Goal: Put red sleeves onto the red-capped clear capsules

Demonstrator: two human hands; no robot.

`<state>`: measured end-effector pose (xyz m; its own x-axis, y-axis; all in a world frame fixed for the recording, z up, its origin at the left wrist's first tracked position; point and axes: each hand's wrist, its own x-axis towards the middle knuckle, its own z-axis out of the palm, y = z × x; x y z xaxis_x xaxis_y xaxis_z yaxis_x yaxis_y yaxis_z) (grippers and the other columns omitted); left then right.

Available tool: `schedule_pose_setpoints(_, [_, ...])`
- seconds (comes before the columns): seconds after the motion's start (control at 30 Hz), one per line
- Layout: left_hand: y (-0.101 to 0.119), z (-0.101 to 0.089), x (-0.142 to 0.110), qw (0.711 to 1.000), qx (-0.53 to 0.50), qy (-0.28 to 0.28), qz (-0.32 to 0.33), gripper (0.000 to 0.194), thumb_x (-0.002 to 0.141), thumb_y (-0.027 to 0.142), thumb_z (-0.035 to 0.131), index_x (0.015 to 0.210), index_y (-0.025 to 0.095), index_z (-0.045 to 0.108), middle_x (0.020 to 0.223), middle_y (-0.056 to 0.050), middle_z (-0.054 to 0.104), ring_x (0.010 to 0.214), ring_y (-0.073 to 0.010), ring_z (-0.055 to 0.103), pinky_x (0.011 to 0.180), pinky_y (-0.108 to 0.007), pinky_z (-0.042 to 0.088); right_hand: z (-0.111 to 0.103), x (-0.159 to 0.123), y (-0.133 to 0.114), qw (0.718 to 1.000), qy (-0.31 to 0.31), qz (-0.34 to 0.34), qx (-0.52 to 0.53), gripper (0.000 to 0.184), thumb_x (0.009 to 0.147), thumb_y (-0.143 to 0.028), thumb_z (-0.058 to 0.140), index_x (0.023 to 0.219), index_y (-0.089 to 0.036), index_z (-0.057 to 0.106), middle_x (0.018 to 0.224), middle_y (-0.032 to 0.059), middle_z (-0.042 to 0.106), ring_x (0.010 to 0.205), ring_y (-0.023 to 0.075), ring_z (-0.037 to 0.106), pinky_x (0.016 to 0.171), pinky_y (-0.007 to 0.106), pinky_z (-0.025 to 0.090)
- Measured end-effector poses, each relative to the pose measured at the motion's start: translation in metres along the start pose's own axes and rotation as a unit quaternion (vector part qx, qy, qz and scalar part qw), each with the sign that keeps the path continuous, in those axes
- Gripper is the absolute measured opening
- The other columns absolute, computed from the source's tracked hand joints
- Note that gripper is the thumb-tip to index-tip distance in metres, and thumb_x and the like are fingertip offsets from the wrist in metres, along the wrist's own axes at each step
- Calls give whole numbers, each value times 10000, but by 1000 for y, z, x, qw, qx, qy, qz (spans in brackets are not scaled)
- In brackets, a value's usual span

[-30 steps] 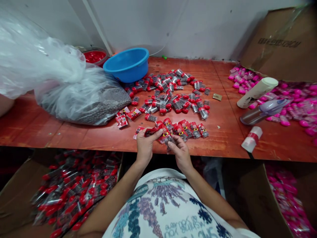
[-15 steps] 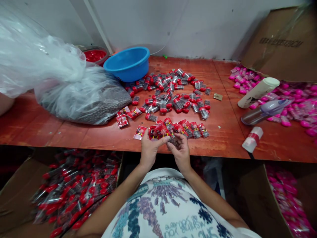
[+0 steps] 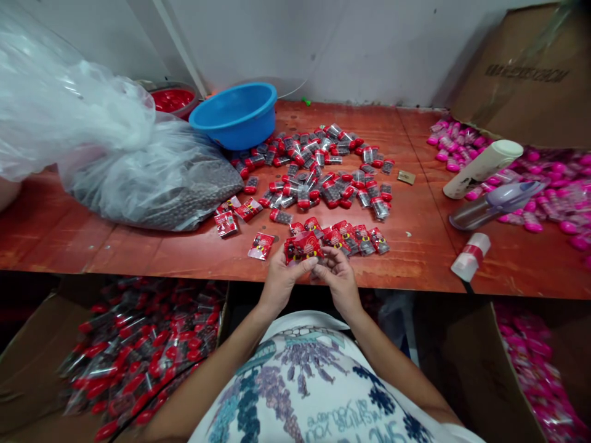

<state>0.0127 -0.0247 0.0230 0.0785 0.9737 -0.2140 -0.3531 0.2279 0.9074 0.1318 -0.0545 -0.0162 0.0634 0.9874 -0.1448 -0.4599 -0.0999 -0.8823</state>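
Note:
At the front edge of the red wooden table (image 3: 138, 252), my left hand (image 3: 282, 275) and my right hand (image 3: 338, 275) meet, fingers pinched together on a small red printed packet (image 3: 303, 245). Just beyond them lies a row of the same red packets (image 3: 351, 237), and one more packet (image 3: 261, 245) lies alone to the left. Farther back spreads a heap of small clear tubes with red caps (image 3: 318, 169).
A big clear plastic bag of dark beads (image 3: 152, 178) fills the table's left, with a blue basin (image 3: 235, 115) and a red bowl (image 3: 175, 98) behind. Pink-capped tubes (image 3: 545, 191), a white bottle (image 3: 482, 168) and a cardboard box (image 3: 526, 74) sit right. Boxes of tubes (image 3: 133, 344) stand below.
My hands have drawn closer together and the red packet has been turned up between them. The view has shifted slightly.

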Motion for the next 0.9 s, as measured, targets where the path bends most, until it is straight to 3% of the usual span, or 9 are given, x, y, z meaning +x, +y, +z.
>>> schedule_pose_setpoints(0.2, [-1, -1, 2, 999, 20, 41, 11, 584, 561, 158, 829, 1104, 170, 614, 943, -31, 719, 853, -180, 669, 865, -333, 493, -4, -2, 12, 990, 18, -71, -119, 340, 799, -278, 678, 1129, -288, 594, 1008, 11, 668, 848, 158, 645, 733, 296, 557])
schedule_pose_setpoints(0.33, [1, -7, 9, 999, 19, 34, -2, 518, 564, 160, 826, 1043, 157, 627, 895, -31, 714, 784, -169, 659, 798, -319, 507, -10, 2, 9, 981, -47, -87, -164, 504, 790, -262, 693, 1271, -309, 552, 1180, 29, 645, 1035, 196, 622, 920, 373, 507])
schedule_pose_setpoints(0.43, [3, -12, 15, 999, 2, 47, -7, 504, 546, 156, 834, 1009, 173, 635, 881, -18, 715, 744, -151, 652, 749, -286, 507, -12, 6, 5, 974, -83, -87, -192, 506, 796, -253, 682, 1285, -313, 563, 1254, 25, 623, 1131, 210, 585, 1005, 400, 451])
schedule_pose_setpoints(0.7, [-1, -15, 15, 997, 14, 29, -64, 457, 539, 194, 838, 953, 159, 645, 850, -33, 717, 728, -166, 656, 733, -297, 507, -16, 9, 8, 986, -84, -31, -140, 466, 781, -248, 687, 1232, -322, 597, 1004, 1, 688, 893, 186, 647, 752, 315, 556])
schedule_pose_setpoints(0.9, [-6, -9, 9, 999, 18, 48, -7, 479, 552, 184, 831, 974, 170, 606, 867, -18, 712, 741, -158, 653, 771, -307, 503, -13, 4, 9, 990, -43, -28, -133, 434, 776, -224, 677, 1197, -304, 610, 937, -8, 667, 801, 155, 619, 692, 278, 550])
